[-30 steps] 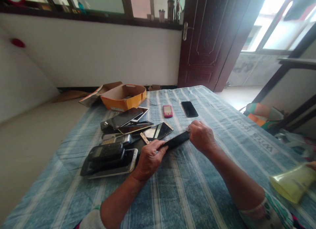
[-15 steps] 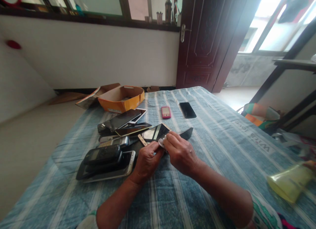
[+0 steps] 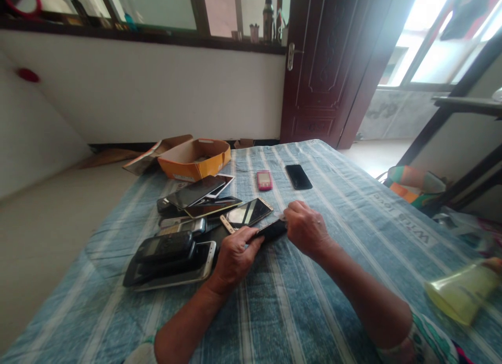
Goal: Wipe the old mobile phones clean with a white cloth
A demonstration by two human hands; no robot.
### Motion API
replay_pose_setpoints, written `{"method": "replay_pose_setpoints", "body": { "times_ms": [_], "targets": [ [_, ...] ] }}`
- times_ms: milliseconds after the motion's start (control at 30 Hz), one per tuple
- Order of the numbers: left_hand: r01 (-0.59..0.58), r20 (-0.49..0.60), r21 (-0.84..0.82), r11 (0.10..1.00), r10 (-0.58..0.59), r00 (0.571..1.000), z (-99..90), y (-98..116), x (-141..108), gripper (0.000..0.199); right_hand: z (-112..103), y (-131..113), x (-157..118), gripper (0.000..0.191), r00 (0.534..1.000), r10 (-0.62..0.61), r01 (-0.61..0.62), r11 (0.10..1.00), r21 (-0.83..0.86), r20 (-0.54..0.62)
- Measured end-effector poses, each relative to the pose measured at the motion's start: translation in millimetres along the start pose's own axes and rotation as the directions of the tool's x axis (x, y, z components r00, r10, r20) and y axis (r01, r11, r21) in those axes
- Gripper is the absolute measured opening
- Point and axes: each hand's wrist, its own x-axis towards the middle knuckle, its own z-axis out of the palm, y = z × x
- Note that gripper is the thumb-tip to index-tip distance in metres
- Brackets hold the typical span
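Note:
My left hand [image 3: 239, 251] grips the near-left end of a dark phone [image 3: 272, 229], thumb on top. At the phone's far-right end is my right hand [image 3: 306, 228], its fingers pinched round a small white wad [image 3: 281, 216]. Just behind the held phone lies a gold-framed phone [image 3: 249, 213] with a reflective screen. Left of my hands several phones are heaped, among them a white-framed one [image 3: 207, 259], a black handset [image 3: 164, 246] and a silver keypad phone [image 3: 182, 226]. Farther back lie a pink device [image 3: 264, 180] and a black phone [image 3: 298, 177].
An open orange box [image 3: 196, 168] stands at the back left of the cloth-covered table [image 3: 345, 207]. A yellow translucent container [image 3: 458, 291] is at the right edge. Beyond the table are a dark red door [image 3: 321, 66] and a colourful bag [image 3: 415, 183].
My right hand has moved right along the held phone with the white wad, uncovering more of the phone. My left hand keeps its grip. The view has tilted slightly.

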Motion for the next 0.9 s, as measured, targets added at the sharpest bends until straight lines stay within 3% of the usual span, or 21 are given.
{"method": "replay_pose_setpoints", "body": {
  "times_ms": [133, 333, 467, 700, 900],
  "targets": [
    [0.014, 0.008, 0.004, 1.0, -0.014, 1.0, 0.1, 0, 1, 0.016, -1, 2, 0, 0.02, 0.999, 0.01, -0.008, 1.0, 0.029, -0.046],
    [0.028, 0.009, -0.028, 0.999, -0.027, 1.0, 0.6, 1, 1, 0.014, -2, -20, -5, 0.026, 0.963, -0.157, 0.203, 0.957, 0.205, -0.219],
    [0.031, 0.011, -0.048, 0.998, -0.031, 0.999, 0.2, 2, 1, 0.015, 2, -27, -7, 0.026, 0.956, -0.235, 0.267, 0.945, 0.19, -0.177],
    [0.178, 0.043, -0.106, 0.978, -0.174, 0.984, 0.1, 2, 4, 0.019, 2, 7, 3, 0.02, 1.0, 0.008, -0.006, 0.998, 0.062, -0.024],
    [0.418, 0.166, -0.314, 0.852, -0.385, 0.908, -0.5, 6, 5, 0.023, 9, 45, 9, 0.023, 0.973, 0.232, -0.23, 0.965, 0.125, -0.002]
  ]
}}
